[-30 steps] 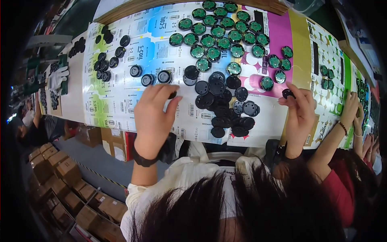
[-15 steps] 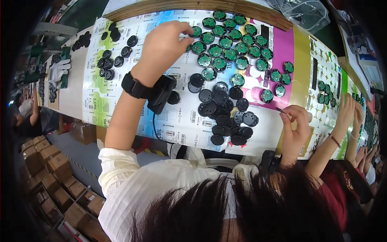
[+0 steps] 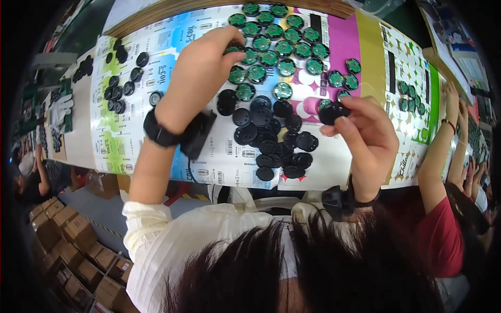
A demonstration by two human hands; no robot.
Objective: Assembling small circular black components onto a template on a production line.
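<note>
My left hand reaches over the far part of the table, thumb and fingers closed on the rim of a round black housing with a green circuit board, at the left edge of a cluster. In the pinch of my right hand is a round black cover, raised over the pink part of the table. It partly covers a green-board housing behind it. Between my hands lies a pile of loose black covers. Rows of housings with green circuit boards lie beyond the pile.
Black round parts are scattered at left. A black box with a cable lies by my left wrist. A wooden bar edges the table's far side. At right, a co-worker's arms reach over more green-board housings.
My right hand has moved up and left, turning the black cover from edge-on to face-on. My left hand keeps its pinch at the cluster's edge. The whole view has shifted slightly.
</note>
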